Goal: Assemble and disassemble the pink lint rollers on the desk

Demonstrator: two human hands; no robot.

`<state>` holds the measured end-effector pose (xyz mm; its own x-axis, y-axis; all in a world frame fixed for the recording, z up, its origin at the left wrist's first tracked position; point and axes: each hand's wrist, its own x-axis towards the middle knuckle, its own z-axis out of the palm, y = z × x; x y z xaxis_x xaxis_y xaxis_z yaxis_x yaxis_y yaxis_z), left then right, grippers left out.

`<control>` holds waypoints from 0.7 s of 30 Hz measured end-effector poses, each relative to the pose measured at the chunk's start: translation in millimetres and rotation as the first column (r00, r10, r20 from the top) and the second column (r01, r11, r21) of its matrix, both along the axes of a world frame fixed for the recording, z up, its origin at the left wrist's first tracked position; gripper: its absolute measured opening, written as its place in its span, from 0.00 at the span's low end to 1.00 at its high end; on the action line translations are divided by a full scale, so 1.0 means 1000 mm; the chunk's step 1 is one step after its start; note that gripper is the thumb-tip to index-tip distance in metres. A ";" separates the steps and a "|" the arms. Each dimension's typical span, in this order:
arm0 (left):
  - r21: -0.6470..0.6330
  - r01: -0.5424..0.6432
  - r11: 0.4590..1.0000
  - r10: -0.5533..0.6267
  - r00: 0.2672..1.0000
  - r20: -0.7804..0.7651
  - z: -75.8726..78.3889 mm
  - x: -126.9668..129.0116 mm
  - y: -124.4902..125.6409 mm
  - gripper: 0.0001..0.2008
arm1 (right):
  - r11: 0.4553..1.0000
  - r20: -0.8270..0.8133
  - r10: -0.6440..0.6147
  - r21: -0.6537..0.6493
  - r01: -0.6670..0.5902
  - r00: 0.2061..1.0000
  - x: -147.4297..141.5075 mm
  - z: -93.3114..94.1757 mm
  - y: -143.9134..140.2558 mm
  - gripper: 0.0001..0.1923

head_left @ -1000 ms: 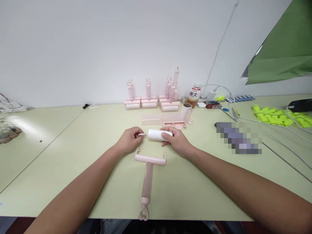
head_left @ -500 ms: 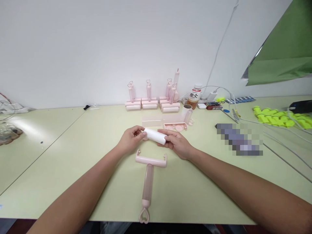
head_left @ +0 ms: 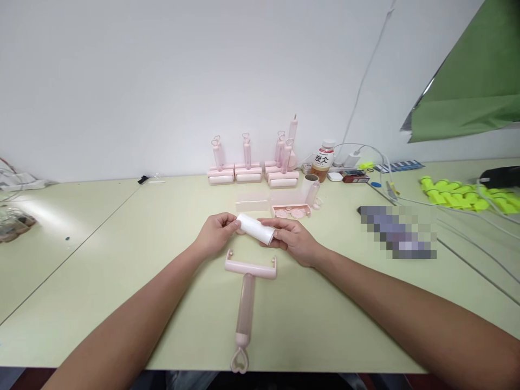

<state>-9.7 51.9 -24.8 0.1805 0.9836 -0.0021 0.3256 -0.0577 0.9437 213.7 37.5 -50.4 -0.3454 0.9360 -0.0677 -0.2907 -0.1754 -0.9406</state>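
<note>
A white lint roller refill (head_left: 255,228) is held above the table between both hands. My left hand (head_left: 217,234) pinches its left end, with a bit of pink at the fingertips that I cannot make out. My right hand (head_left: 294,238) grips the right end, thumb on top and fingers partly behind the roll. Just below lies a pink lint roller handle (head_left: 245,303) with a bare, two-armed frame and a heart-shaped loop at its near end. Beyond the hands rest a pink tray with round parts (head_left: 291,211) and a clear cover (head_left: 252,202).
Several assembled pink lint rollers (head_left: 247,170) stand along the wall. Right of them are a bottle (head_left: 324,161), a white roll (head_left: 311,184) and cables. A pixelated object (head_left: 398,233) lies farther right, near bright yellow pieces (head_left: 467,195). Table seams run left and right.
The refill has shifted slightly left and its right end has tipped a little lower toward me. Both hands keep their hold; the handle lies where it was.
</note>
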 end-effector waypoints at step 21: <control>0.289 -0.228 0.930 0.226 0.973 0.042 0.016 -0.024 0.009 0.11 | 0.955 0.346 -0.122 0.295 0.015 0.930 -0.006 -0.019 0.004 0.31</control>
<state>-33.5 60.9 -8.5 -0.0486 0.9559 0.2895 0.3545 -0.2545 0.8998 208.1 41.9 -69.4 -0.2821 0.9546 0.0961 0.0714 0.1208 -0.9901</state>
